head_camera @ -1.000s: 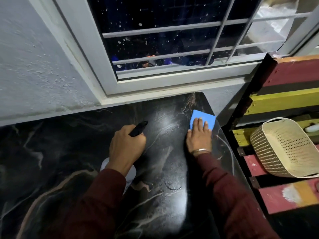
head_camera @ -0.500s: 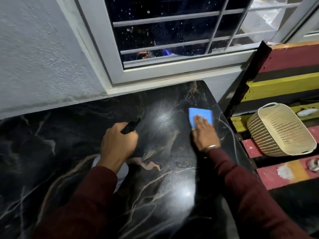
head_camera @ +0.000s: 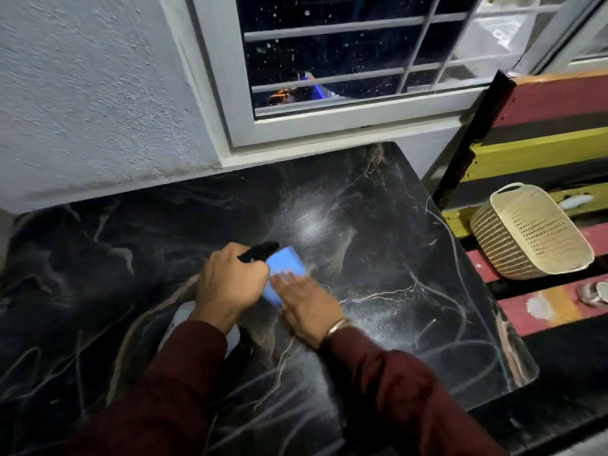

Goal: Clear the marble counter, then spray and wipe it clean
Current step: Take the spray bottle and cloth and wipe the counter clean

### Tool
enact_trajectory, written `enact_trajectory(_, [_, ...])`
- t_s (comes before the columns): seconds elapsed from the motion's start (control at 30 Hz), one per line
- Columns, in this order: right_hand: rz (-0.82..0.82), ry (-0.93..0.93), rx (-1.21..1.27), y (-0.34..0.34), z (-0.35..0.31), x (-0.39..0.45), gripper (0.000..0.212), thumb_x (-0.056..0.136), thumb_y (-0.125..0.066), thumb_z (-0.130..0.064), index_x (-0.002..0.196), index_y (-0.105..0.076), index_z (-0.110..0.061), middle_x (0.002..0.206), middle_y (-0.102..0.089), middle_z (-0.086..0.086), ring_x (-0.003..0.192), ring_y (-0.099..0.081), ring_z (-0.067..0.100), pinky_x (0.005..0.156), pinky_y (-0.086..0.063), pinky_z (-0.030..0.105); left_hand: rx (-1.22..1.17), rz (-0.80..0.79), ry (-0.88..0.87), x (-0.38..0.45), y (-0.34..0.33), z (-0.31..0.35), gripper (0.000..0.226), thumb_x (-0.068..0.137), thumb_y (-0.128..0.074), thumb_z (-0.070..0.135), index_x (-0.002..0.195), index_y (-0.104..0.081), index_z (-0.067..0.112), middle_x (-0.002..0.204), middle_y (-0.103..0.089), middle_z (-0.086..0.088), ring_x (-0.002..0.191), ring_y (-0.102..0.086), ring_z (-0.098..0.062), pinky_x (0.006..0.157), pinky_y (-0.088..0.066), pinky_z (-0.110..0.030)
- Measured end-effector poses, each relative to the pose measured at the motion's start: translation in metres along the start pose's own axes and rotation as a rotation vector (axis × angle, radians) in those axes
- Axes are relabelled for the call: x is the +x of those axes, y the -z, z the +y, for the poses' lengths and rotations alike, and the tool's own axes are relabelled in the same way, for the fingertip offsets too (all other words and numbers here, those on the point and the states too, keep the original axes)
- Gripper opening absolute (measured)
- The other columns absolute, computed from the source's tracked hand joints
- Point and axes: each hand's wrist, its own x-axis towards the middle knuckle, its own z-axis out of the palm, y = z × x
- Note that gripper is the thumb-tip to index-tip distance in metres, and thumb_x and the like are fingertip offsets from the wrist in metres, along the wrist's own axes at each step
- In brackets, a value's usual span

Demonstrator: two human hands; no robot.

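Note:
The black marble counter [head_camera: 378,258] with pale veins fills the lower middle of the view and shines wet in patches. My left hand [head_camera: 230,284] is closed around a spray bottle [head_camera: 260,251]; its black nozzle sticks out past my fingers and its white body shows under my wrist. My right hand [head_camera: 309,307] lies flat, pressing a blue cloth [head_camera: 286,266] onto the counter right beside the left hand. Part of the cloth is hidden under both hands.
A grey wall and a white barred window [head_camera: 329,77] run along the counter's far edge. To the right stands a striped red, yellow and black bench [head_camera: 543,133] holding a cream perforated basket [head_camera: 533,235]. The counter's right edge drops off near the bench.
My right hand has slid the blue cloth from the counter's far right corner leftward and nearer, ending against the left hand. The left hand kept its hold on the spray bottle.

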Motion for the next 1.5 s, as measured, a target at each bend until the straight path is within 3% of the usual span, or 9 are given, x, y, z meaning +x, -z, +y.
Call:
enact_trajectory(0.13, [0.117,-0.582,0.007,0.03,0.12,-0.045,0.065,0.091,-0.021,-0.035,0.144,-0.037,-0.002,0.15,-0.035,0.018,0.137,-0.034,0.04,0.112,-0.027,0.049,0.176,-0.078,-0.016,-0.013,-0.001,-0.003,0.013,0.087,-0.06,0.026,0.084,-0.066,0.015,0.083,-0.066,-0.005,0.082,-0.06,-0.032,0.07,-0.042,-0.035])
enact_trajectory(0.3, [0.16,-0.977,0.018,0.042,0.163,-0.029,0.055,0.097,-0.036,-0.025,0.145,-0.029,0.001,0.153,-0.027,0.021,0.137,-0.026,0.045,0.109,-0.024,0.053,0.142,-0.056,-0.029,-0.017,-0.001,-0.012,0.013,0.088,-0.06,0.02,0.078,-0.066,0.015,0.076,-0.064,-0.004,0.076,-0.06,-0.031,0.067,-0.041,-0.035])
enact_trajectory(0.47, [0.12,-0.595,0.04,0.018,0.068,0.067,0.057,0.094,-0.039,-0.029,0.145,-0.033,-0.004,0.153,-0.03,0.017,0.138,-0.028,0.042,0.109,-0.023,0.051,-0.012,0.088,-0.026,-0.01,0.005,-0.023,0.035,0.093,-0.061,0.024,0.061,-0.051,0.013,0.065,-0.059,-0.008,0.064,-0.056,-0.03,0.059,-0.038,-0.036])
enact_trajectory(0.57, [0.003,-0.127,0.055,0.004,-0.013,0.063,0.057,0.094,-0.044,-0.028,0.146,-0.034,-0.007,0.152,-0.034,0.015,0.138,-0.03,0.041,0.111,-0.024,0.049,-0.058,0.124,-0.035,-0.011,0.007,-0.011,0.019,0.088,-0.063,0.013,0.07,-0.06,0.006,0.068,-0.061,-0.012,0.069,-0.057,-0.035,0.066,-0.046,-0.043])
enact_trajectory(0.67, [-0.072,0.136,0.033,0.003,0.0,0.026,0.056,0.094,-0.043,-0.03,0.146,-0.034,-0.012,0.152,-0.035,0.009,0.14,-0.031,0.034,0.113,-0.024,0.045,-0.086,0.163,-0.04,-0.014,0.001,0.007,0.01,0.086,-0.064,0.009,0.086,-0.071,0.001,0.084,-0.068,-0.021,0.086,-0.063,-0.043,0.078,-0.052,-0.049])
enact_trajectory(0.83, [0.088,-0.469,-0.019,0.043,0.152,-0.026,0.068,0.09,-0.015,-0.037,0.145,-0.035,-0.005,0.151,-0.035,0.016,0.138,-0.034,0.038,0.112,-0.026,0.046,-0.072,0.081,-0.055,-0.026,-0.03,0.037,0.015,0.089,-0.062,0.015,0.08,-0.068,0.005,0.075,-0.065,-0.016,0.071,-0.059,-0.033,0.068,-0.05,-0.045])
enact_trajectory(0.97, [0.158,-0.844,0.058,0.05,0.21,-0.088,0.068,0.089,-0.017,-0.036,0.142,-0.039,0.0,0.149,-0.037,0.019,0.137,-0.033,0.041,0.112,-0.028,0.051,-0.07,0.042,-0.088,-0.039,-0.06,0.057,0.021,0.087,-0.061,0.015,0.068,-0.059,0.007,0.064,-0.062,-0.012,0.065,-0.059,-0.032,0.059,-0.04,-0.036])
enact_trajectory(1.2, [0.063,-0.497,0.08,0.038,0.16,-0.142,0.06,0.094,-0.021,-0.039,0.149,-0.029,-0.017,0.156,-0.026,0.003,0.145,-0.02,0.029,0.115,-0.013,0.041,-0.088,0.006,-0.108,-0.046,-0.096,0.093,0.025,0.091,-0.063,0.017,0.068,-0.059,0.009,0.067,-0.064,-0.011,0.068,-0.061,-0.03,0.062,-0.044,-0.037])
enact_trajectory(1.5, [0.105,-0.792,-0.008,0.068,0.264,0.001,0.06,0.099,-0.033,-0.032,0.151,-0.017,-0.009,0.159,-0.016,0.011,0.145,-0.013,0.034,0.115,-0.015,0.045,-0.04,-0.002,-0.165,-0.029,-0.106,0.124,0.031,0.09,-0.061,0.017,0.061,-0.051,0.013,0.062,-0.059,-0.008,0.062,-0.057,-0.03,0.057,-0.037,-0.034])
